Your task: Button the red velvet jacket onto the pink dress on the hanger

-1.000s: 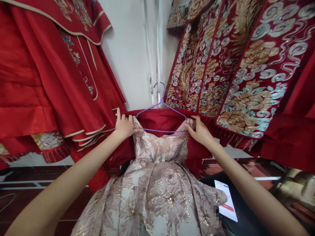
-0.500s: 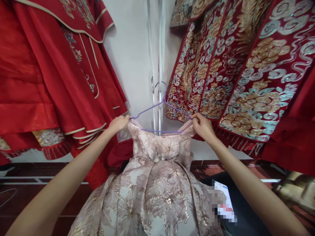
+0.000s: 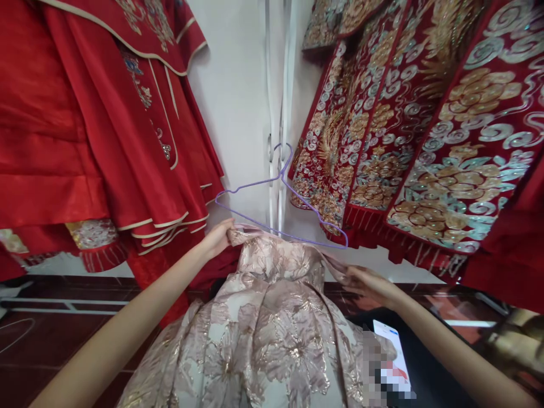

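A pale pink dress (image 3: 293,334) with metallic floral patterning spreads across the lower middle of the view. My left hand (image 3: 220,238) pinches its left shoulder strap. At the other side my right hand (image 3: 368,283) grips the right strap and pulls it outward and down. Just above the neckline is a purple hanger (image 3: 250,184), tilted, with both of its shoulder ends outside the straps. Its lower bar runs close over the dress's top edge; whether they touch I cannot tell.
Red garments (image 3: 97,141) hang at the left, and embroidered red garments (image 3: 403,130) at the right. White upright poles (image 3: 276,85) stand between them before a pale wall. A phone (image 3: 393,351) with a lit screen lies at lower right, partly blurred out.
Both straps have come off the hanger's ends. My hands have moved lower, the right one also outward with its strap. The hanger has tilted, its right end dropping.
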A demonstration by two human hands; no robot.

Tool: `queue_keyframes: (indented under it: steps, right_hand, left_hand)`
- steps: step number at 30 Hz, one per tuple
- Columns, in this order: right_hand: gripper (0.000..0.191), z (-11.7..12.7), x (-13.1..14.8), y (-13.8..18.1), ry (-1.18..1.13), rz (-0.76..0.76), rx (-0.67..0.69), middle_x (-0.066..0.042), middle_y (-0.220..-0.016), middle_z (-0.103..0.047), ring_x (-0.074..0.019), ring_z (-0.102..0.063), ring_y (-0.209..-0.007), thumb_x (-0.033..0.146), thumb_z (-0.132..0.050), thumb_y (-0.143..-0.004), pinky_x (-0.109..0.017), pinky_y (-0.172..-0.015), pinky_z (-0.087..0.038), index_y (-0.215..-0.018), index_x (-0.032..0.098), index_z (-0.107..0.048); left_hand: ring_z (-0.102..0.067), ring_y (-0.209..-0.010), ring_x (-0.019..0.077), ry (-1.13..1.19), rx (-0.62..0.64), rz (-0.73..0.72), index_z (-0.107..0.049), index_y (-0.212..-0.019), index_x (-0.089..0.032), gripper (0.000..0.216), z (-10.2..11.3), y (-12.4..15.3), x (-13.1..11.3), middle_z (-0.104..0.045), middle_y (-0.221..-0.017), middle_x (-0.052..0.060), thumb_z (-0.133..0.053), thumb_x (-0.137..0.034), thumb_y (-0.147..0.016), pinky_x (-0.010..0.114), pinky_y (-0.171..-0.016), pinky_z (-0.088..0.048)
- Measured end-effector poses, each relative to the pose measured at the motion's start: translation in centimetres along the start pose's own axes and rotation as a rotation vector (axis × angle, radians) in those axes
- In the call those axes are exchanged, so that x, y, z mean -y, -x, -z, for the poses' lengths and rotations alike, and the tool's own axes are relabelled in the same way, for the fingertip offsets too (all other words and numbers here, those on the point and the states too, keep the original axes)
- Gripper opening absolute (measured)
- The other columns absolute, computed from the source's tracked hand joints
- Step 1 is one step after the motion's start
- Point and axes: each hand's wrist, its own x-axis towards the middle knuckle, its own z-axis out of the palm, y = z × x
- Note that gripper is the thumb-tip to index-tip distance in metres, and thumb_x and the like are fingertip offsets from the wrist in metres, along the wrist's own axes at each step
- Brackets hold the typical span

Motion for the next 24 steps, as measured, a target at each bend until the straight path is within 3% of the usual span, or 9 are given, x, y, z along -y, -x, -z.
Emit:
queue_keyframes:
  steps: [3,5,7,10,15,19,24]
  right_hand:
    - [0.015,0.7,0.8,0.1,-0.217,-0.163,0.132,-0.007,-0.085,-0.071,-0.0233,-0.068,-0.083,0.037,-0.073,-0.064,-0.040,-0.081,-0.055,-0.073,0.026,-0.068]
    - [0.020,0.7,2.1,0.1,-0.331,-0.121,0.078,-0.005,-0.091,-0.071,-0.0221,-0.068,-0.087,0.033,-0.074,-0.065,-0.036,-0.082,-0.056,-0.083,0.027,-0.069]
    - [0.035,0.5,3.5,0.5,-0.455,-0.053,0.024,-0.003,-0.094,-0.071,-0.0195,-0.067,-0.087,0.027,-0.076,-0.063,-0.032,-0.079,-0.057,-0.097,0.028,-0.067]
    - [0.052,0.0,5.4,1.2,-0.554,0.063,-0.037,0.000,-0.097,-0.071,-0.0161,-0.067,-0.085,0.022,-0.074,-0.063,-0.028,-0.074,-0.058,-0.113,0.031,-0.061]
    - [0.048,-0.6,6.2,1.0,-0.558,0.199,-0.107,0.000,-0.098,-0.070,-0.0164,-0.066,-0.091,0.017,-0.070,-0.064,-0.031,-0.080,-0.057,-0.109,0.031,-0.060]
    - [0.034,-1.5,6.9,0.5,-0.440,0.358,-0.130,-0.002,-0.103,-0.067,-0.0183,-0.064,-0.099,0.021,-0.066,-0.068,-0.035,-0.087,-0.053,-0.101,0.028,-0.058]
    - [0.033,-3.1,10.7,0.0,0.140,0.789,-0.153,-0.008,-0.120,-0.060,-0.0217,-0.058,-0.111,0.031,-0.056,-0.082,-0.038,-0.094,-0.045,-0.113,0.024,-0.050]
  left_hand:
    - [-0.067,-0.072,0.0197,0.049,0.075,0.035,-0.057,-0.105,-0.015,0.037,-2.0,-0.7,-0.7,-0.068,-0.080,0.006,-0.052,-0.008,-0.069,0.034,-0.071,-0.055]
    - [-0.067,-0.069,0.0203,0.049,0.083,0.042,-0.059,-0.100,-0.015,0.027,-3.2,-1.1,-0.7,-0.067,-0.074,0.005,-0.053,-0.018,-0.073,0.035,-0.069,-0.055]
    - [-0.067,-0.064,0.0192,0.010,0.002,0.030,-0.060,-0.089,-0.015,0.016,-3.9,-1.7,-0.2,-0.066,-0.069,0.004,-0.054,-0.024,-0.076,0.032,-0.065,-0.055]
    - [-0.065,-0.059,0.0159,-0.064,-0.086,0.035,-0.059,-0.077,-0.015,0.007,-4.2,-2.3,0.5,-0.067,-0.067,0.005,-0.054,-0.021,-0.077,0.026,-0.062,-0.053]
    - [-0.064,-0.058,0.0145,-0.086,-0.102,0.061,-0.060,-0.076,-0.015,0.009,-3.5,-2.7,0.1,-0.067,-0.066,0.004,-0.052,-0.016,-0.080,0.025,-0.063,-0.052]
    - [-0.061,-0.054,0.0128,-0.187,-0.170,0.041,-0.059,-0.072,-0.016,0.016,-3.4,-2.6,-0.5,-0.064,-0.061,0.002,-0.048,-0.016,-0.084,0.023,-0.059,-0.049]
    - [-0.059,-0.051,0.0138,-0.349,-0.048,0.154,-0.062,-0.068,-0.012,0.026,-4.3,-2.4,0.9,-0.064,-0.057,0.004,-0.044,-0.019,-0.087,0.023,-0.055,-0.045]
